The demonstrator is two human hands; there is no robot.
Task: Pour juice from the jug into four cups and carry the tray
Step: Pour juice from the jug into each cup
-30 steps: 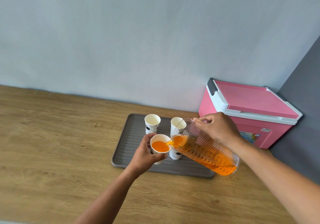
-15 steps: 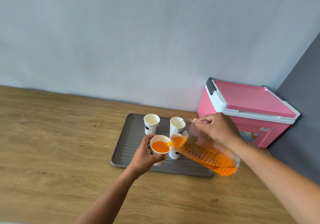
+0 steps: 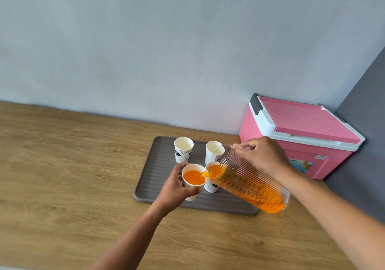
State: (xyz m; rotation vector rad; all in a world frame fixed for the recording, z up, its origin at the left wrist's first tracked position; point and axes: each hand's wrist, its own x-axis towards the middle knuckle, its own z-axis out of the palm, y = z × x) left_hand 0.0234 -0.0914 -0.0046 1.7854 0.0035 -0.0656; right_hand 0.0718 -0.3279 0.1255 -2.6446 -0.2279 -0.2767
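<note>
The jug scale (image 3: 245,184) and cooler label (image 3: 300,164) are illegible

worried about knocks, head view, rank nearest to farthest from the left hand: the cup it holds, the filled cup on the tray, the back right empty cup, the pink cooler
1. held cup, in the left hand itself
2. filled cup, on the tray by its fingertips
3. back right empty cup, tray's far side
4. pink cooler, far right
</note>
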